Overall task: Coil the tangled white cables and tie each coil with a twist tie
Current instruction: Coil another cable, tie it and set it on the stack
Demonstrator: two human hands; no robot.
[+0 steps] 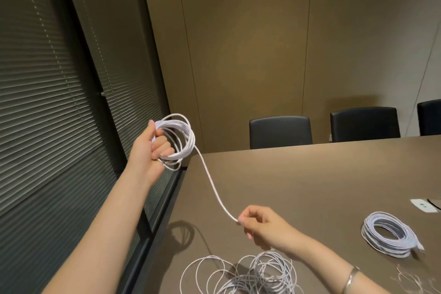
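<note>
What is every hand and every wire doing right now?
Left hand: raised, gripping the coil.
Coil: partly wound, in the air.
Strand: stretched between the hands.
Right hand: pinching the strand.
Tangle: loose on the table.
Finished coil: wound, lying flat.
Chairs: pushed in, unoccupied.

The left hand (pixel 152 150) is raised at centre left, arm outstretched, fingers curled round a cable coil (pixel 177 141). The right hand (pixel 260 224), lower centre, pinches the cable's strand (pixel 212 186); its wrist wears a bracelet (pixel 349 279).
</note>
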